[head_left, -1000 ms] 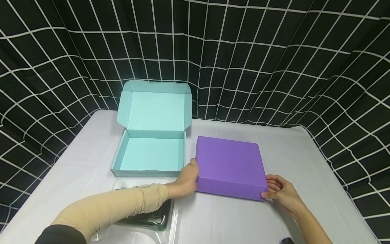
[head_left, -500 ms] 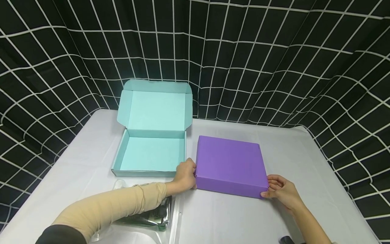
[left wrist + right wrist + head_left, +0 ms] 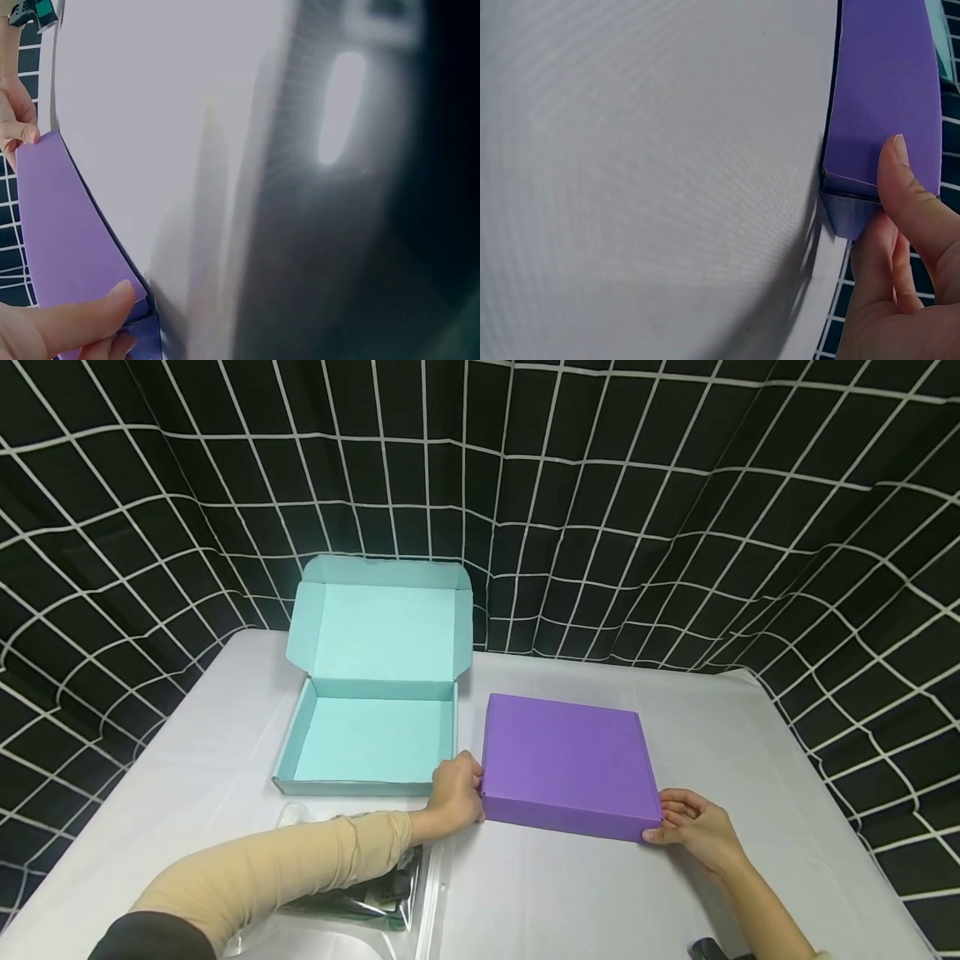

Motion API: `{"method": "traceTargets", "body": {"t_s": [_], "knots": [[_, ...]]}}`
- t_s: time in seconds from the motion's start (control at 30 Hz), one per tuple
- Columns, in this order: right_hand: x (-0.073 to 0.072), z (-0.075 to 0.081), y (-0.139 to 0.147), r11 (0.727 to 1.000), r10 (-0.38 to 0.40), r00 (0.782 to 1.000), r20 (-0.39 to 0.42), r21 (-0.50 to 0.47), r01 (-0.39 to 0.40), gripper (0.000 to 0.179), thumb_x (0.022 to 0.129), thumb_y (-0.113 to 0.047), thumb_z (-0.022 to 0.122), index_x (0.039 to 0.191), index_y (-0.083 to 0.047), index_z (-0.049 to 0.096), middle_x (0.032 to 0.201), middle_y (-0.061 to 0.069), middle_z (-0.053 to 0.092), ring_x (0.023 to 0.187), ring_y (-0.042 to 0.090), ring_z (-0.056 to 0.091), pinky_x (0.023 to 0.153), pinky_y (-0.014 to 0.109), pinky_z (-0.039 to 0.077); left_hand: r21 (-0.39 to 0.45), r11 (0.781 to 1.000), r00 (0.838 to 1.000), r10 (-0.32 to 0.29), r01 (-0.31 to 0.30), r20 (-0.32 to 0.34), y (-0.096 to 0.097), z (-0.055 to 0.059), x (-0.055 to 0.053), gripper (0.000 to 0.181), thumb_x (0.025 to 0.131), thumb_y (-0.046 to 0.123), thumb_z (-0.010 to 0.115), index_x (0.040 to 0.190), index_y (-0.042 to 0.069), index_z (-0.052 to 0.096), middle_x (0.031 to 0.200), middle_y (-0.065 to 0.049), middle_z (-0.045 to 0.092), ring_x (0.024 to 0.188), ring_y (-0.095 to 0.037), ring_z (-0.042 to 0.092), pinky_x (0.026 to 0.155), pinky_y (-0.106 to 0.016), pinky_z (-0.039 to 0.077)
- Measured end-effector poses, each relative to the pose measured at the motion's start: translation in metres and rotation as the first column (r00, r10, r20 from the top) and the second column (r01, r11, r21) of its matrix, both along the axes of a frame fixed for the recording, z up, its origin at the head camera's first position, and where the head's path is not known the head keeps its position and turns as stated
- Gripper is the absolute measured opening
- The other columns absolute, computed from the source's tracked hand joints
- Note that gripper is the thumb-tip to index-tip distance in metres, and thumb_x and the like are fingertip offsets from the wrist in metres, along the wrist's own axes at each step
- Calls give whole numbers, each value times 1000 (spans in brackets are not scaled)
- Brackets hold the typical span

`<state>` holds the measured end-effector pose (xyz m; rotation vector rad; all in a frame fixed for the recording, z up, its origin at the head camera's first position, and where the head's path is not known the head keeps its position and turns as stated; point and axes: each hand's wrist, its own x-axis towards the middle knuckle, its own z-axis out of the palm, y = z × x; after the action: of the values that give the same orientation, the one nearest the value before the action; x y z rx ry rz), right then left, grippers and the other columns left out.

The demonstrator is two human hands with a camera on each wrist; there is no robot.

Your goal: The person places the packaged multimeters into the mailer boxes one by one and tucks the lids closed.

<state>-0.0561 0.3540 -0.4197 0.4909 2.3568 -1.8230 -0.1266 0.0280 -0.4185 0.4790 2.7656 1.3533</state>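
Note:
A closed purple cardboard box (image 3: 570, 764) lies flat on the white table, right of centre. My left hand (image 3: 455, 793) holds its near left corner. In the left wrist view the left thumb (image 3: 90, 319) lies on the purple front face, with the other fingers curled by the side. At the near right corner my right hand (image 3: 697, 835) grips the box between thumb and fingers. The right wrist view shows the right thumb (image 3: 904, 176) against the front face, the fingers bent at the side. Inside the box nothing can be seen.
An open teal box (image 3: 378, 739) stands left of the purple one, its lid raised, with bare cardboard inside. Under the left forearm lies a clear plastic bag (image 3: 431, 902) with a dark green-edged item (image 3: 375, 893). A dark object (image 3: 705, 949) shows at the lower right edge.
The purple box's near edge has shifted slightly away from me. My left hand has slid a little left and down along the corner. The right hand stays nearly still.

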Motion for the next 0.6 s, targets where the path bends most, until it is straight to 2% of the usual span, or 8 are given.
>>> {"method": "traceTargets", "body": {"t_s": [0.2, 0.23, 0.3, 0.37, 0.47, 0.6], "knots": [[2, -1, -1, 1000, -16, 1000, -16, -5, 16, 61, 64, 21, 77, 118, 17, 49, 86, -4, 64, 80, 1, 64, 75, 18, 55, 4, 999, 999, -32, 32, 7, -2, 0, 2, 48, 47, -22, 73, 88, -6, 55, 73, -16, 68, 64, -28, 66, 56, -29, 57], [2, -1, -1, 1000, -10, 1000, -17, 3, 10, 61, 64, 20, 78, 118, 18, 49, 87, -3, 63, 81, 1, 64, 75, 18, 55, 12, 999, 999, -43, 43, 23, -3, 1, 2, 48, 48, -22, 71, 89, -6, 54, 74, -16, 68, 64, -28, 65, 57, -30, 57], [2, -2, -2, 999, 4, 1000, -14, 34, -3, 63, 66, 16, 79, 120, 18, 47, 90, -1, 62, 82, 0, 63, 76, 17, 55, 47, 997, 993, -64, 59, 98, -6, 3, 3, 48, 51, -23, 67, 92, -4, 52, 79, -14, 67, 68, -27, 65, 60, -31, 56], [3, -2, -3, 998, 20, 1000, -13, 62, -19, 64, 68, 13, 80, 122, 17, 45, 94, 1, 60, 83, -1, 63, 77, 17, 54, 112, 992, 975, -85, 63, 204, -8, 6, 3, 49, 54, -25, 62, 96, -4, 50, 84, -14, 65, 74, -29, 67, 61, -32, 57], [6, -1, -4, 996, 32, 999, -12, 89, -31, 66, 72, 10, 79, 125, 16, 41, 98, 3, 58, 85, -2, 62, 79, 16, 53, 207, 977, 928, -129, 57, 350, -11, 11, 4, 54, 56, -27, 57, 105, -6, 48, 93, -15, 61, 89, -35, 68, 66, -33, 59], [10, 3, -6, 991, 69, 998, -8, 116, -68, 68, 75, 6, 78, 129, 16, 39, 104, 6, 59, 87, -3, 60, 81, 16, 52, 239, 967, 877, -191, 91, 440, -16, 18, 5, 65, 59, -26, 65, 118, -10, 45, 110, -23, 59, 107, -43, 62, 81, -41, 57]]}}
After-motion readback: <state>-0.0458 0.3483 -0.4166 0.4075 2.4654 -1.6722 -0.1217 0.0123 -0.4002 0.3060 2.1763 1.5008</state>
